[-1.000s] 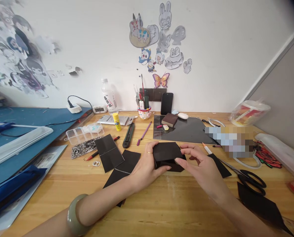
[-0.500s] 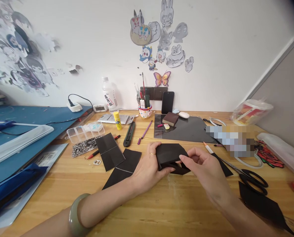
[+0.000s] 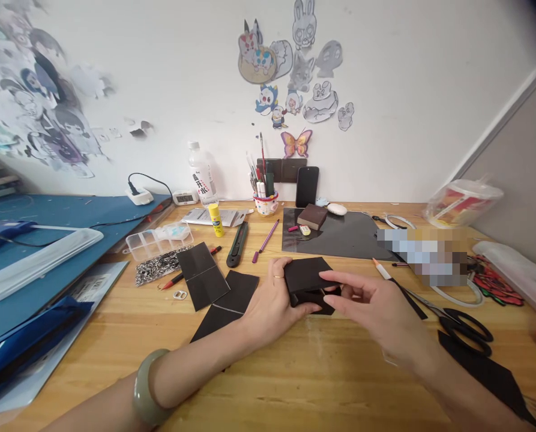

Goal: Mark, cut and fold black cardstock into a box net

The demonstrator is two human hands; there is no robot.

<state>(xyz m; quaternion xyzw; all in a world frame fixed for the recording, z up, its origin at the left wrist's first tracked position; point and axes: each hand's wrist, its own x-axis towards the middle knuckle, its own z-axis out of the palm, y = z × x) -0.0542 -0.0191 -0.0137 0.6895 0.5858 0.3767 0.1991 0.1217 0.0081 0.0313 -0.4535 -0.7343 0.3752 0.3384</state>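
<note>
A small folded black card box (image 3: 307, 275) is held above the wooden table, its near side gaping. My left hand (image 3: 272, 297) is closed around its left end, thumb underneath and fingers behind. At the right end my right hand (image 3: 364, 297) has its index finger on the top panel and its thumb at the opening. The inside of the box is mostly hidden. Left of it lie two creased black card pieces, one (image 3: 202, 276) overlapping the other (image 3: 236, 292).
Scissors (image 3: 463, 327) and black card scraps (image 3: 484, 366) lie right. Behind the hands are a utility knife (image 3: 237, 245), a purple pen (image 3: 269, 236), a yellow glue stick (image 3: 215, 221) and a black sheet (image 3: 340, 234). A plastic compartment box (image 3: 159, 239) stands at left.
My right index finger has moved up onto the box's top panel, and the thumb and finger are farther apart. The right end of the box has changed shape; the left hand keeps its hold.
</note>
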